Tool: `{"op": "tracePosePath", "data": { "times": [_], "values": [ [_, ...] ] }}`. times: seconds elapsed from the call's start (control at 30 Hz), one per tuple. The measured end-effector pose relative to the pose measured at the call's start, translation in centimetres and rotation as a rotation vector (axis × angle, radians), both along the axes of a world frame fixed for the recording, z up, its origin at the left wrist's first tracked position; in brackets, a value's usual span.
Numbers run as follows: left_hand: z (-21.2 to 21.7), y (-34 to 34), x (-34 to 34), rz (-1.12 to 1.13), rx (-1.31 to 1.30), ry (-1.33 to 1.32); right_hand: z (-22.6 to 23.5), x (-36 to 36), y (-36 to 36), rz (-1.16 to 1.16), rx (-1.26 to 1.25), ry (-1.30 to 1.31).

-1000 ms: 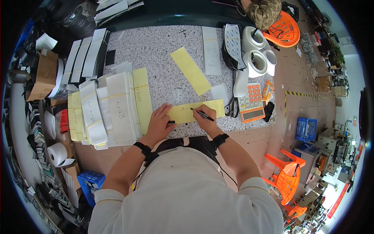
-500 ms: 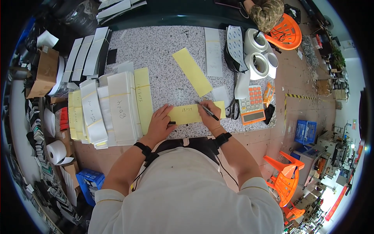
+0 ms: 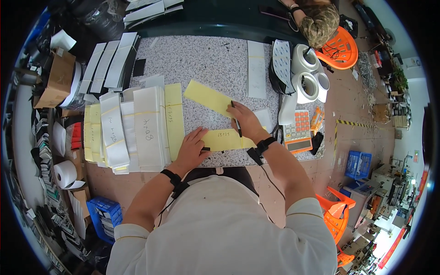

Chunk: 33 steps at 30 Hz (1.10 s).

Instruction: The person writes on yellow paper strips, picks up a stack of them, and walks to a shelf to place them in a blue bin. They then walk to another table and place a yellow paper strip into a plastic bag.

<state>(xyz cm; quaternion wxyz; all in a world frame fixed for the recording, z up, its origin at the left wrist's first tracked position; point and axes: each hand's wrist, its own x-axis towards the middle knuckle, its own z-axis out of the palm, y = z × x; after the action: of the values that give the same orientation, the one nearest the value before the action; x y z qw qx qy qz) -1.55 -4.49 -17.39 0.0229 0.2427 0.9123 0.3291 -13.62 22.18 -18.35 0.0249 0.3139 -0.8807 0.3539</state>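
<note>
My right hand [image 3: 246, 121] holds a black marker pen [image 3: 236, 123] while its fingertips are on the near right end of a plain yellow paper strip [image 3: 207, 97], lying aslant on the speckled tabletop [image 3: 183, 55]. Closer to me is another yellow strip [image 3: 217, 140] with handwriting in black. On its left end rests my left hand [image 3: 193, 147], a short black pen cap [image 3: 206, 149] sticking out from under the thumb. My right forearm passes over the right end of the written strip.
Stacks of banded white and yellow paper [image 3: 149, 133] fill the table's left side. On the right are a calculator [image 3: 298, 130], tape rolls [image 3: 308, 87], a black pouch [image 3: 279, 68] and scissors [image 3: 277, 133]. Beyond the table, a person's arm [image 3: 300, 18] shows near an orange chair [image 3: 341, 48].
My right hand has moved up from the written strip to the plain one, keeping the marker. The plain strip has turned and shifted left. My left hand stays on the written strip.
</note>
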Motion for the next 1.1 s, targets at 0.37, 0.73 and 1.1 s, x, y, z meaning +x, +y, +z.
{"op": "tracePosePath", "data": {
  "times": [0.37,0.73,1.1],
  "values": [
    [1.9,0.0,-4.7,0.055,0.097,0.062,3.6,-0.1,-1.0,-0.089,-0.166,-0.209],
    [1.1,1.8,-5.8,0.127,-0.188,0.019,0.5,0.4,-4.0,-0.388,-0.637,-0.576],
    [0.7,1.1,-6.2,0.058,-0.096,-0.004,-1.3,-1.4,-6.8,-0.411,-0.588,-0.483]
  ]
}}
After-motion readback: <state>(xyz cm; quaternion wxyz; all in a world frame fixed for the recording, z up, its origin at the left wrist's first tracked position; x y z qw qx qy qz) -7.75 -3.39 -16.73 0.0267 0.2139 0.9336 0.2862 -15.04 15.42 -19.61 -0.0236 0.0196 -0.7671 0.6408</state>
